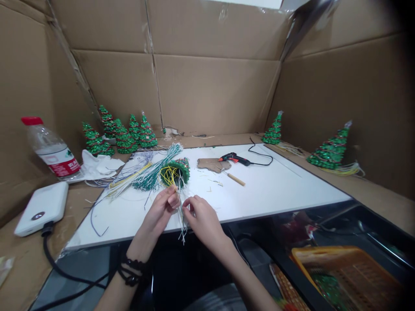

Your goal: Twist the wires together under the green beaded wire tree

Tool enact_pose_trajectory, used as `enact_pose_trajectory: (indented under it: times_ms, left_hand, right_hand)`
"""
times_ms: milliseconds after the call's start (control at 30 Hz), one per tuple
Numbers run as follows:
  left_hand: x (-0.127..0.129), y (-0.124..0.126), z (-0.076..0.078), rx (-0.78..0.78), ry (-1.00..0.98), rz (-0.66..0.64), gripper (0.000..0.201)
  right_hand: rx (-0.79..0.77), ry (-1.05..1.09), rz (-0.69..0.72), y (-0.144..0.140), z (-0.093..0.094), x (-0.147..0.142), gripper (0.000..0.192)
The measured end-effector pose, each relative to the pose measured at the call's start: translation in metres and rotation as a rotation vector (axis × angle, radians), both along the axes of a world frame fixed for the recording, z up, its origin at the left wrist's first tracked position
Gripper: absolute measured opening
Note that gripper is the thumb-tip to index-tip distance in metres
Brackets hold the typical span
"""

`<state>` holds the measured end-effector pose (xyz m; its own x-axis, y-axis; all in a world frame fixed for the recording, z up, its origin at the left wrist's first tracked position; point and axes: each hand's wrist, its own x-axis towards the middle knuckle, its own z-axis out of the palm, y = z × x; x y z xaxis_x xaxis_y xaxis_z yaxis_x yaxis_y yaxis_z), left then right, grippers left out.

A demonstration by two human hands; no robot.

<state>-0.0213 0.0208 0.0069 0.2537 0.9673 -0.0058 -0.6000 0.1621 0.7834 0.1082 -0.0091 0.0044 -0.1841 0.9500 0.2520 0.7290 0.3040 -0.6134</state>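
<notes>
beaded tree [177, 172] lies on its side on the tabletop [275, 190], hollow base w/ loose wire ends [180, 211] facing the person. left hand [160, 211] and right hand [201, 218] each pinch some wires, so the base looks unfinished. approx 7 finished trees [125, 136] stand at the back; spare wire bundle [152, 170] beside it.

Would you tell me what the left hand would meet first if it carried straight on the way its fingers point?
Probably the small beaded tree lying on its side just beyond the left hand; depth is uncertain.
</notes>
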Motion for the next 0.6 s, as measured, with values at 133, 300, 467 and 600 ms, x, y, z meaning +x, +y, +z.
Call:
enact_pose_trajectory:
  times_ms: [133, 300, 467, 600]
  left_hand:
    - [0.0, 0.0, 0.0, -0.007, 0.024, -0.005, 0.026]
    - [-0.001, 0.001, -0.001, 0.008, 0.028, 0.003, 0.026]
    - [0.0, 0.001, -0.001, 0.015, 0.03, -0.004, 0.026]
    - [0.0, 0.001, -0.001, 0.009, 0.024, -0.001, 0.028]
  right_hand:
    - [-0.018, -0.055, -0.022, 0.004, -0.001, -0.004, 0.012]
    - [-0.02, -0.07, -0.016, 0.007, -0.001, -0.002, 0.013]
    - [-0.11, 0.053, 0.072, 0.01, 0.005, 0.008, 0.014]
    - [-0.203, 0.202, 0.186, 0.018, 0.005, 0.018, 0.014]
